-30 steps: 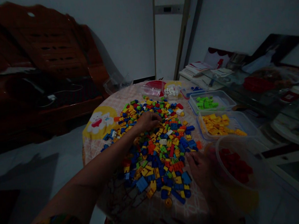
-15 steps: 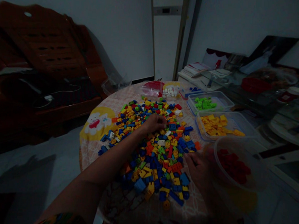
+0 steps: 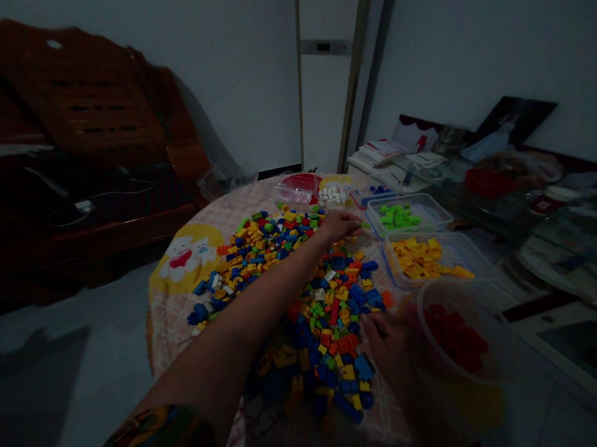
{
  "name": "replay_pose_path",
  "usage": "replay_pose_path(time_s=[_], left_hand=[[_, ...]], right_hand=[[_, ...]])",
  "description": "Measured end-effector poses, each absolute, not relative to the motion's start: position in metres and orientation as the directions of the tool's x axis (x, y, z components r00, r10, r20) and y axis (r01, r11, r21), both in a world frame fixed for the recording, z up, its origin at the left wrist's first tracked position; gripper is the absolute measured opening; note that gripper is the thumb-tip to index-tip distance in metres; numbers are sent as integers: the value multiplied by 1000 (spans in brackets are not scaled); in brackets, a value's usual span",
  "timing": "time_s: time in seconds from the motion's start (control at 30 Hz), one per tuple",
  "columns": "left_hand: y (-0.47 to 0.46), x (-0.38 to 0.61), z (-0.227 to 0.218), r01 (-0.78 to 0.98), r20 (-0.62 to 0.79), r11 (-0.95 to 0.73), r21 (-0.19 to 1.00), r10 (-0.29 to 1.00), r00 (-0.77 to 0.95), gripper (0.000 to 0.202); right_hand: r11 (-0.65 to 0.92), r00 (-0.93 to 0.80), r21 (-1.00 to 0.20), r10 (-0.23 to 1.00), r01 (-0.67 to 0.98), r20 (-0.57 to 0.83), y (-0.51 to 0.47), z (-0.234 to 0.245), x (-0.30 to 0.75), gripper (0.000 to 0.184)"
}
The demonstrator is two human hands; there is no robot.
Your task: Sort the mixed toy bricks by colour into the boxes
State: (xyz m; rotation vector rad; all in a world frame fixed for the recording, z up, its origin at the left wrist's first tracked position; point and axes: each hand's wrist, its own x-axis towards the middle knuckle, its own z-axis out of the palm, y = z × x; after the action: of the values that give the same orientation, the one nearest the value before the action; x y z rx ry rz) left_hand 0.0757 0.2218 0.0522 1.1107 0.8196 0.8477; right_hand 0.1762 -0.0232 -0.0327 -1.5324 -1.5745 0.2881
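Colourful toy building bricks (image 3: 328, 309) lie in a broad heap on the round table. Above the heap's far right edge, my left hand (image 3: 342, 225) reaches out with its fingers closed, and a light green brick (image 3: 365, 225) shows at the fingertips. It is close to the clear box of green bricks (image 3: 401, 216). Down at the right edge of the heap rests my right hand (image 3: 387, 342), its fingers curled together. Whatever they may hold is hidden in shadow. The tub of red bricks (image 3: 455, 339) stands just right of this hand.
A clear box of yellow bricks (image 3: 420, 260) sits between the green box and the red tub. Farther back are white bricks (image 3: 332, 195) and a box with blue bricks (image 3: 379, 191). A wooden bench (image 3: 99, 140) stands left, a cluttered glass table (image 3: 477, 194) right.
My left hand has moved from over the middle of the heap outward and right, towards the green box. My right hand stays by the heap's right edge. The view has tilted slightly upward.
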Motion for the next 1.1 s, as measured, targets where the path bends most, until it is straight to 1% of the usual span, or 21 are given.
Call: replay_pose_path(time_s=[0.07,0.13,0.2,0.27,0.33,0.4,0.47,0.5,0.57,0.63,0.67,0.73,0.8,0.87,0.93,1.0,1.03,1.1], left_hand=[[224,96,62,-310,-137,280,909,901,412,15],[223,106,67,-406,-128,324,855,889,439,22],[221,102,66,-425,-110,342,839,869,483,28],[219,87,60,-403,-99,330,854,863,496,33],[219,67,52,-342,-96,290,894,869,486,36],[222,47,45,-225,-84,211,951,880,468,37],[226,33,39,-45,-60,89,995,896,441,37],[229,30,37,61,-38,13,998,904,425,36],[233,31,34,277,29,-154,948,912,409,33],[234,41,32,446,110,-323,835,892,438,30],[234,48,31,503,142,-400,766,868,475,29],[231,64,30,564,169,-536,628,802,573,29],[227,78,28,591,146,-640,490,729,669,32],[223,88,25,607,93,-707,364,676,731,36],[220,91,21,618,51,-731,290,656,753,37],[221,93,18,619,55,-724,304,662,747,32],[223,94,18,624,68,-702,343,681,729,29],[228,101,20,636,84,-608,475,751,655,24]], right_hand=[[210,163,-702,890,681,425,-23,-33,176,34],[201,172,-705,891,680,419,-24,-34,176,35],[202,175,-712,891,672,418,-24,-34,175,35],[206,172,-713,892,671,419,-24,-34,175,35],[199,169,-705,894,681,416,-24,-34,175,36],[186,169,-696,897,694,409,-25,-34,175,36],[184,166,-693,899,697,405,-25,-34,175,36],[185,164,-694,900,696,404,-25,-35,176,35],[186,165,-694,899,695,406,-24,-35,176,35],[187,169,-693,896,696,411,-24,-36,176,35],[185,173,-694,895,696,412,-24,-36,176,36],[179,181,-700,895,691,408,-24,-36,175,35],[174,187,-708,897,684,400,-24,-37,175,35],[179,187,-708,894,683,407,-24,-37,175,35],[182,186,-702,891,689,414,-24,-37,175,35],[180,185,-702,893,689,411,-24,-36,175,35],[179,185,-703,894,688,408,-24,-36,175,35],[180,184,-701,893,691,410,-24,-35,175,35]])
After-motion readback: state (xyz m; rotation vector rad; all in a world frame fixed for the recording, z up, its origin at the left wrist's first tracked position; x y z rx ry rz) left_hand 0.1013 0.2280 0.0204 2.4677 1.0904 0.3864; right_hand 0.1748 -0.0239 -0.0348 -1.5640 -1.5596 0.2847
